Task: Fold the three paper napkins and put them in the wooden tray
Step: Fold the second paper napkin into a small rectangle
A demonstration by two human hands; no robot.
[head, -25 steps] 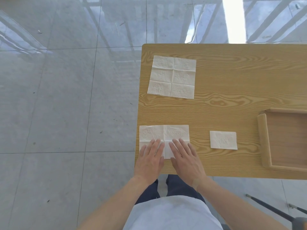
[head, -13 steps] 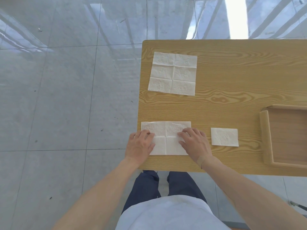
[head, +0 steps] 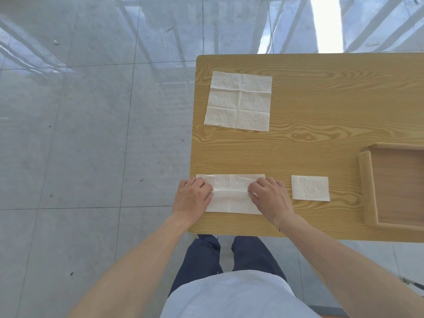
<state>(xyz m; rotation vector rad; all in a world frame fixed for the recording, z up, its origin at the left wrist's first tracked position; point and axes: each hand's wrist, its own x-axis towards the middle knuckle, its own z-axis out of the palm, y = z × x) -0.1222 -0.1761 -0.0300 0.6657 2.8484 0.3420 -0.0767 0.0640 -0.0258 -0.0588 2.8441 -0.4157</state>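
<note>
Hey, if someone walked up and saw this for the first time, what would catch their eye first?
Probably the two hands, left hand and right hand, pinching a half-folded napkin at the table's near left edge. Next, the open napkin lying flat farther back, and the small folded napkin to the right, beside the empty wooden tray.

Bare forearms; pale blue shirt [head: 238,294]; navy trousers [head: 229,255]; tan plaster [head: 279,219] on right wrist.

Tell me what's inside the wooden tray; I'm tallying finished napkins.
The visible part of the wooden tray holds nothing, only bare wood. Its right side runs out of frame, so that part is unseen. The small folded napkin lies outside it.
</note>
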